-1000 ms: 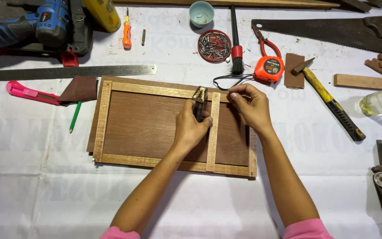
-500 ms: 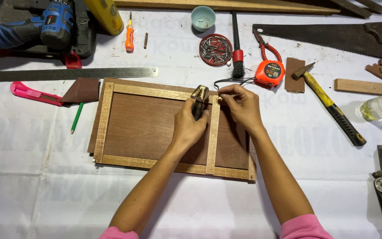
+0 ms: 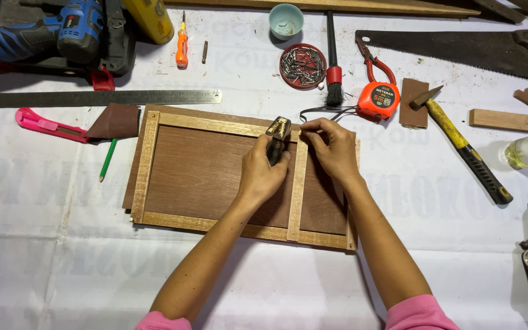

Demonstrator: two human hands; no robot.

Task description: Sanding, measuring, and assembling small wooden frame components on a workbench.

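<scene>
- Left hand [image 3: 263,174] has its fingers clamped on a small hammer [image 3: 277,135], head just left of the frame's [image 3: 210,124] top joint.
- Right hand [image 3: 335,146] pinches fingers together at that joint (what they hold is too small to tell), touching the upright slat [image 3: 297,195].
- Frame lies flat on the white-covered table [image 3: 62,244], long axis left-right; tools ring it.

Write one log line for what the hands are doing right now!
left hand: grips small hammer | right hand: pinches at top of light strip | wooden panel: flat on table
</scene>
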